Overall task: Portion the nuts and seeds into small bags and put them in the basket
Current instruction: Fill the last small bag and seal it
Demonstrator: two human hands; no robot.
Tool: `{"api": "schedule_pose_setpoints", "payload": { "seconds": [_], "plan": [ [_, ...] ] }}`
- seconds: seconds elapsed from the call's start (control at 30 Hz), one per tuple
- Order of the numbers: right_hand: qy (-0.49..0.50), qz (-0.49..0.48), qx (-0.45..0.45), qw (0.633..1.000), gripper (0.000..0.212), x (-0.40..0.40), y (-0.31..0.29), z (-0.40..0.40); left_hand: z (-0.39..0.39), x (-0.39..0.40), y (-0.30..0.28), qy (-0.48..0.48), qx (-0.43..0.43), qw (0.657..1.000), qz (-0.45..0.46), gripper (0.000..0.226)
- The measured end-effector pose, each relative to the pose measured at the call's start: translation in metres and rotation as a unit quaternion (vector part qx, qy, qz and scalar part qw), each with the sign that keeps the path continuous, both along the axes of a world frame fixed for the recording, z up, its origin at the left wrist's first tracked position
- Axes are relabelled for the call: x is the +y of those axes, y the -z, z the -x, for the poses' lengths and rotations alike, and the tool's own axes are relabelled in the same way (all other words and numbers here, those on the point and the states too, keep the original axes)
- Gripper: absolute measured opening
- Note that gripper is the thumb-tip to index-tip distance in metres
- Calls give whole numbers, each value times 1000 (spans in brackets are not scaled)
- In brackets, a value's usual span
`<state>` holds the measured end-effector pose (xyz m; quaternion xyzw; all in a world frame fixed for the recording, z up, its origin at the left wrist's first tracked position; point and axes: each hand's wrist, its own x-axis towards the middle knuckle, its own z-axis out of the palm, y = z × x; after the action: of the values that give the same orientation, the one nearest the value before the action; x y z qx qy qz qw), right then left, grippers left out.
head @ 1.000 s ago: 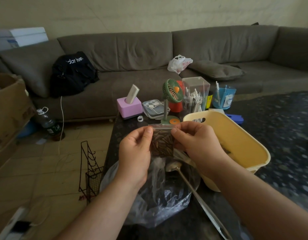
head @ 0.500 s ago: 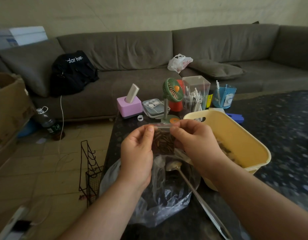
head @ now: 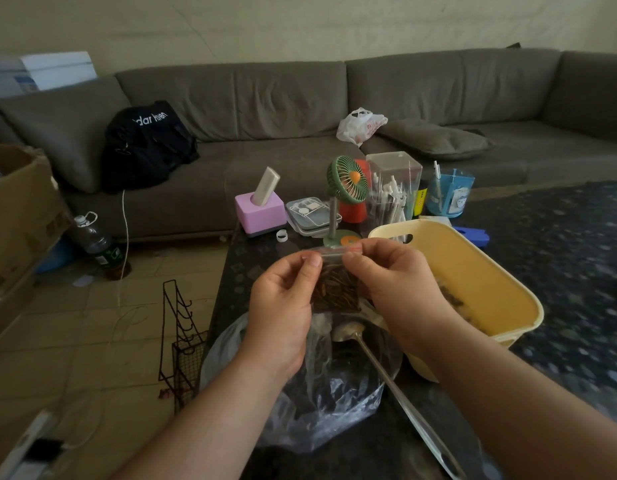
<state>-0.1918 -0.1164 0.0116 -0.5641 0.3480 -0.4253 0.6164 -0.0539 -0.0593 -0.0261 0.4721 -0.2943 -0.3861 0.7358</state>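
Nearest, a long metal spoon [head: 386, 372] rests with its bowl in a large clear plastic bag [head: 321, 393] on the dark table [head: 560, 265]. Just above it, a small zip bag [head: 335, 285] of dark seeds is held upright between both hands: the left hand [head: 283, 306] pinches its top left edge, the right hand [head: 393, 282] pinches its top right corner at the seal. Right of them sits a yellow basket [head: 490, 271]. Farther back stand a green desk fan [head: 347, 181] and a grey sofa [head: 265, 98].
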Motion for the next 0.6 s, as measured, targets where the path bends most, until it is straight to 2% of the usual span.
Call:
{"api": "schedule_pose_setpoints", "payload": {
  "seconds": [0.17,0.33,0.6],
  "plan": [
    [1,28,6,1000,3,0,3,-2,2,0,1,1,-33,999,2,18],
    [3,41,14,999,9,0,5,-3,3,1,0,-17,-68,998,6,16],
    [-15,12,-10,1000,3,1,3,-4,5,2,-1,-25,-55,998,4,15]
  ]
}}
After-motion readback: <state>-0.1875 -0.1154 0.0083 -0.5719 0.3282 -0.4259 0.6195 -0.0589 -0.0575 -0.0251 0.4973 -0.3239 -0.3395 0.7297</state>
